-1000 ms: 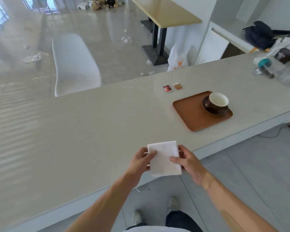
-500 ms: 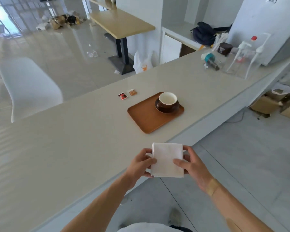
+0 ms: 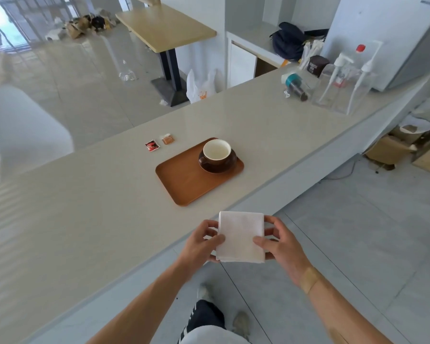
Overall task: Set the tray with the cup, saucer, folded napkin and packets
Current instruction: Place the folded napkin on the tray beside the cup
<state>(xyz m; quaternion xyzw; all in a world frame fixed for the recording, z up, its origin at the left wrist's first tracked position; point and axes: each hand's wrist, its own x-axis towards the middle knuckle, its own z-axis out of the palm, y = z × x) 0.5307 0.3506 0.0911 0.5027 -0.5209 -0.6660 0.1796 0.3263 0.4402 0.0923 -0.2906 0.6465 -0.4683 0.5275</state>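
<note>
A brown wooden tray (image 3: 184,181) lies on the pale counter (image 3: 90,214). At the tray's far right corner a brown cup with a white inside (image 3: 217,152) stands on a dark saucer (image 3: 230,166). Two small packets rest on the counter just beyond the tray: a red one (image 3: 152,145) and a tan one (image 3: 167,139). A folded white napkin (image 3: 241,235) is held flat over the counter's near edge, my left hand (image 3: 201,242) pinching its left side and my right hand (image 3: 281,244) its right side.
Clear pump bottles (image 3: 343,83), a teal-capped tumbler lying on its side (image 3: 296,86) and a dark jar (image 3: 317,65) crowd the counter's far right. A white chair (image 3: 18,130) and a wooden table (image 3: 164,31) stand beyond the counter. Cardboard boxes (image 3: 392,150) sit on the floor at right.
My view has swung to the right, so the tray sits nearer the middle. Both hands still hold the napkin, now squared up and a little closer to the tray.
</note>
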